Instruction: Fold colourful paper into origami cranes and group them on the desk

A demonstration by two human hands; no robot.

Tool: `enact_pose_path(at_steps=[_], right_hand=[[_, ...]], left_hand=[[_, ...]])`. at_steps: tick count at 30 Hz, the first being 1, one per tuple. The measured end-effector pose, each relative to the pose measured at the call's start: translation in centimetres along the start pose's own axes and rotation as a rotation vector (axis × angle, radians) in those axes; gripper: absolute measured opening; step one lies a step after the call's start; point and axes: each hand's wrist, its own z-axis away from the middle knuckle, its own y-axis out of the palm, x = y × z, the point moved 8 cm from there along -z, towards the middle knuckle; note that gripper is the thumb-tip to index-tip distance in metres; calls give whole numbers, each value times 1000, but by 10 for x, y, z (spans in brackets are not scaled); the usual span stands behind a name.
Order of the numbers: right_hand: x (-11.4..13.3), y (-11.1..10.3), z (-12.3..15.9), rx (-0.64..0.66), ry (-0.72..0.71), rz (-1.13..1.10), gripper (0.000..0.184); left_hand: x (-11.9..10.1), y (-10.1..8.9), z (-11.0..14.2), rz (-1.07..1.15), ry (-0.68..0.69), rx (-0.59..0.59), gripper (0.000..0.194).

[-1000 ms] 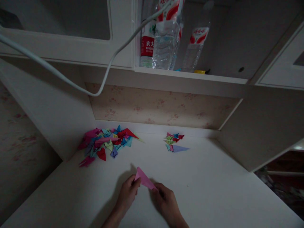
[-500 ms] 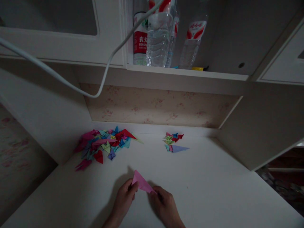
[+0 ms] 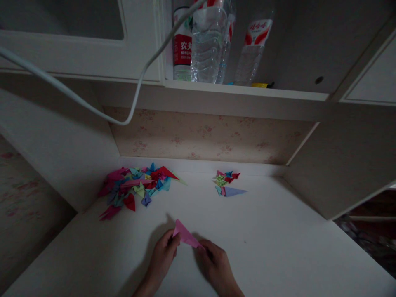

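Clamped pink paper [image 3: 186, 236] at one end with the left hand [image 3: 163, 253], at the other with the right hand [image 3: 215, 260], over the tabletop [image 3: 278, 239], well short of its back edge. Seemed mid-fold; probably called for firm pinching and careful edge alignment.

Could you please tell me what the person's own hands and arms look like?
The left hand and the right hand are bare, without gloves. No sleeve, watch or bracelet shows on the visible part of the forearms. The picture is too dim to tell about rings.
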Motion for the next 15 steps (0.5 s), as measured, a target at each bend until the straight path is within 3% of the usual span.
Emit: enact_pose_path(at_steps=[5, 11, 15], right_hand=[[7, -6, 1, -31, -142, -57, 33], [-6, -6, 2, -58, -93, -53, 35], [-11, -9, 2, -113, -104, -25, 35]], left_hand=[[-2, -6, 0, 173, 20, -46, 60], [4, -7, 1, 341, -102, -25, 60], [-1, -7, 1, 300, -61, -5, 56]])
